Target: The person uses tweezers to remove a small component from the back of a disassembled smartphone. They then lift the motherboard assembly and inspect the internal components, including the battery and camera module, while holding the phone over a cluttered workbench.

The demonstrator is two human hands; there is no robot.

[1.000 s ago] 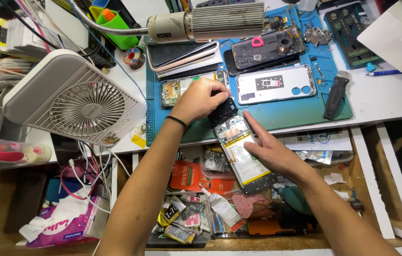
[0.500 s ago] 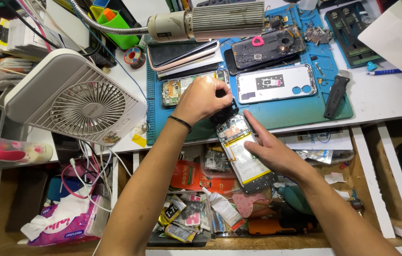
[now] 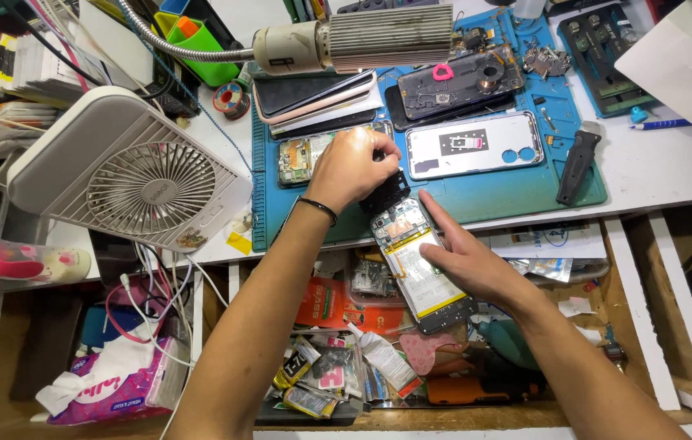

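An opened phone (image 3: 419, 265) with its back off, showing a battery and circuit board, lies at an angle over the front edge of the blue work mat (image 3: 517, 191). My right hand (image 3: 464, 261) steadies its right side, fingers spread along the frame. My left hand (image 3: 352, 167) pinches a small black part (image 3: 384, 192) at the phone's top end.
A white desk fan (image 3: 130, 171) stands at left. A gooseneck lamp (image 3: 362, 37) hangs over the mat. Other opened phones (image 3: 472, 145), a stack of screens (image 3: 313, 98) and a black tool (image 3: 576, 163) lie on the mat. An open drawer (image 3: 362, 358) below holds several parts and packets.
My left hand has shifted slightly at the phone's top end. The phone and my right hand stay nearly where they were.
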